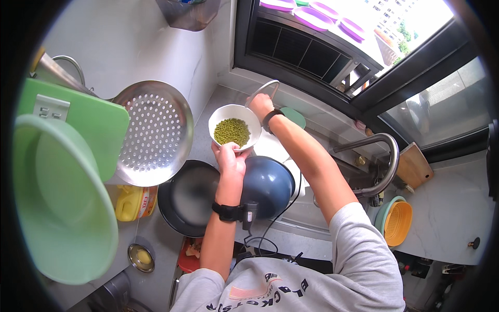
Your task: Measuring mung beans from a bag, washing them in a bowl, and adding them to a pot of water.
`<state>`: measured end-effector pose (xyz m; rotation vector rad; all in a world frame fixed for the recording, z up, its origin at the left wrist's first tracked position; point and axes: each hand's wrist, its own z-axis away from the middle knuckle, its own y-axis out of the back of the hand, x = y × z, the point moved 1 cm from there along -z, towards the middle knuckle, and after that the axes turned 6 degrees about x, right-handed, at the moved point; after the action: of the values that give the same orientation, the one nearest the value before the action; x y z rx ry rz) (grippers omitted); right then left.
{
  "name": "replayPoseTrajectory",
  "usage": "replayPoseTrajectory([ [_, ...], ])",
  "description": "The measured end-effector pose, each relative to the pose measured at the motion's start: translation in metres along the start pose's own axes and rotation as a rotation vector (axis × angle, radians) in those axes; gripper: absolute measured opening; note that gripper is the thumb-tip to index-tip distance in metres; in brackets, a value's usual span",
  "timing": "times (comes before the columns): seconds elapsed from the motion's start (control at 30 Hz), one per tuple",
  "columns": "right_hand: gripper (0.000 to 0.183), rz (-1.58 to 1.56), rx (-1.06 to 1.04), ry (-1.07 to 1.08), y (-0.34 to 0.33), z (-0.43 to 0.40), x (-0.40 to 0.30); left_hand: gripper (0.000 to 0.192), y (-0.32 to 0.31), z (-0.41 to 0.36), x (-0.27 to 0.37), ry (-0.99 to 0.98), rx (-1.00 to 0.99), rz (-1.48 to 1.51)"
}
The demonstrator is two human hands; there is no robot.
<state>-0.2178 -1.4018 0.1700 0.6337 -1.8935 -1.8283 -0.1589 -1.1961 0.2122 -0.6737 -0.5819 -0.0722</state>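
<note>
My left hand (230, 160) grips a white bowl (215, 117) by its near edge. A heap of small green beans (232, 132), probably mung beans, covers its bottom. Just beyond the bowl, my right hand (261, 103) has its fingers bent around a tilted, pale-rimmed dish or lid (254, 94). Which of the two it is cannot be made out, and part of it is hidden by the hand. Below the white bowl sit a dark wok or pan (191, 199) and a glossy dark blue bowl (269, 189), partly covered by my left arm.
A perforated steel strainer (152, 132), green cutting board (85, 117) and large pale green basin (66, 195) crowd the left. A curved faucet (390, 156) rises over the sink at right. A yellow colander (398, 224) stands farther right. A black cable (290, 201) trails beside my left wrist.
</note>
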Motion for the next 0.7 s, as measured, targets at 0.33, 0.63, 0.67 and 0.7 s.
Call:
replayPoseTrajectory([
  [0.33,0.016,0.272,-0.030,0.401,-0.008,-0.007,0.019,0.085,-0.001,-0.015,-0.018,-0.047,0.127,0.071],
  [0.63,0.017,0.226,-0.123,-0.010,-0.001,-0.025,0.008,0.090,-0.007,-0.010,-0.023,0.057,0.090,0.097],
  [0.67,0.018,0.272,-0.145,-0.031,-0.003,-0.027,0.011,0.091,-0.009,-0.007,-0.025,0.046,0.094,0.091],
  [0.7,0.019,0.308,-0.165,-0.040,-0.002,-0.030,0.002,0.091,-0.006,-0.005,-0.023,0.023,0.110,0.086],
])
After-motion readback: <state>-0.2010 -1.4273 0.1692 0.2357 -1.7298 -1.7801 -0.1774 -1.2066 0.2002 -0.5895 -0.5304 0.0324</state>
